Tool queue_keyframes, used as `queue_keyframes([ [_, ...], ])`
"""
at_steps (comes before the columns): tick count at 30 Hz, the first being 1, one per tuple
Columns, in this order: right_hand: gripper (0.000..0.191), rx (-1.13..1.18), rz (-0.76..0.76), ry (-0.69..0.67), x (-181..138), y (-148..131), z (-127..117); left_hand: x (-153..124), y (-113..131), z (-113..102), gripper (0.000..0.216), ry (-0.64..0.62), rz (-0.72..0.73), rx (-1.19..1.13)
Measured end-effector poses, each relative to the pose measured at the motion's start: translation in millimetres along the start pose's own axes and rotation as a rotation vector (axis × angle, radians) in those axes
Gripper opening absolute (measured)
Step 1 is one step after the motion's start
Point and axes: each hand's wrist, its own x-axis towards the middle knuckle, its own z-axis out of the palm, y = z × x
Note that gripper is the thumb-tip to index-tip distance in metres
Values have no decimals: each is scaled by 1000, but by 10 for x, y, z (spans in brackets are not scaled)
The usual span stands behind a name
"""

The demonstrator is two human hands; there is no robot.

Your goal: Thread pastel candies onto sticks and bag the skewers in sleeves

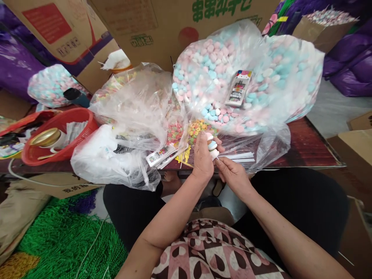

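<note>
My left hand (203, 155) is curled around several pastel marshmallows (213, 146), pink, blue and white, stacked in a row. Close below it, my right hand (232, 170) pinches a thin white stick (216, 158) at the lower end of that row. How far the stick runs into the marshmallows is hidden. Just beyond my hands lie small ring-shaped gummy candies (197, 127) in red, green and yellow. A large clear bag of marshmallows (200, 66) stands behind them, with a pack of printed labels (238, 88) on top.
White sticks (240, 157) lie right of my hands. Printed cards (161, 155) and yellow ties (183, 155) lie to the left, beside a crumpled clear bag (110, 159). A red basket (61, 153) stands far left on the dark red table (302, 143). Cardboard boxes (162, 23) rise behind.
</note>
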Motion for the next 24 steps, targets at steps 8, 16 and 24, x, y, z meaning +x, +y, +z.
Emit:
queue_keyframes([
  [8, 43, 126, 51, -75, 1, -72, -81, -74, 176, 6, 23, -36, 43, -55],
  [16, 35, -216, -70, 299, -359, -491, -1100, -132, 227, -15, 60, -196, -5, 23],
  [24, 36, -730, 338, 615, -486, 194, -2226, -100, 135, -125, 48, -127, -12, 106],
])
